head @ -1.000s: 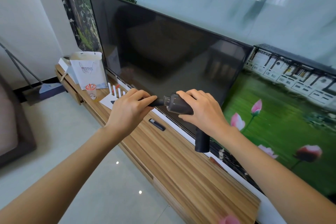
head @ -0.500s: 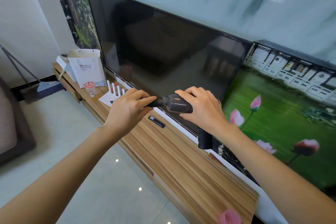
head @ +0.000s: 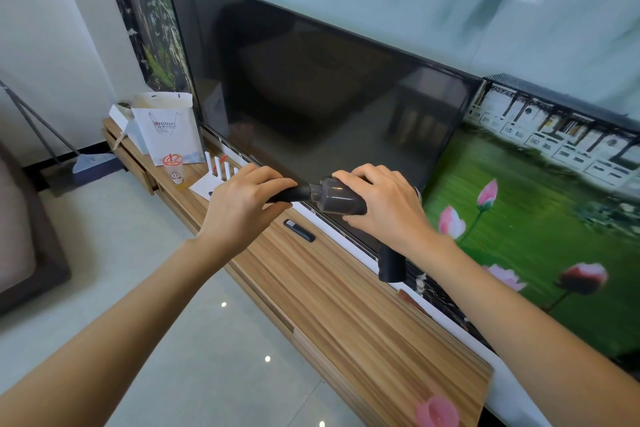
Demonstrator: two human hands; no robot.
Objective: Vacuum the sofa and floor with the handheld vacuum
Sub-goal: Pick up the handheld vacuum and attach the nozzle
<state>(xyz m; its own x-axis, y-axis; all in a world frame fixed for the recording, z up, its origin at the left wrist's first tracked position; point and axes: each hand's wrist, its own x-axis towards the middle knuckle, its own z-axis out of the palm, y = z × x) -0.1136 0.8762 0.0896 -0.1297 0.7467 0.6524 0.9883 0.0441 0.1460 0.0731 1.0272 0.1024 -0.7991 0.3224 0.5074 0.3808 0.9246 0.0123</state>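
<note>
Item: dark grey plastic handheld vacuum [head: 341, 199], held in the air above the long wood-grain TV cabinet [head: 346, 315], just in front of the black flat television screen [head: 311, 87]; its handle hangs down below the right wrist.
Attachment: slim black nozzle [head: 289, 194] at the vacuum's left end.
Risk: nozzle probably half-seated; a crooked push could jam it, or it could drop onto the cabinet; a slip could knock the screen.
Left hand [head: 239, 204]: palm down, fingers curled and clamped round the nozzle.
Right hand [head: 384, 204]: arched over the body, fingers wrapped round it.
Worksite: pale tiled floor [head: 114, 274] near left; brown sofa edge [head: 20, 239] far left, both untouched.
</note>
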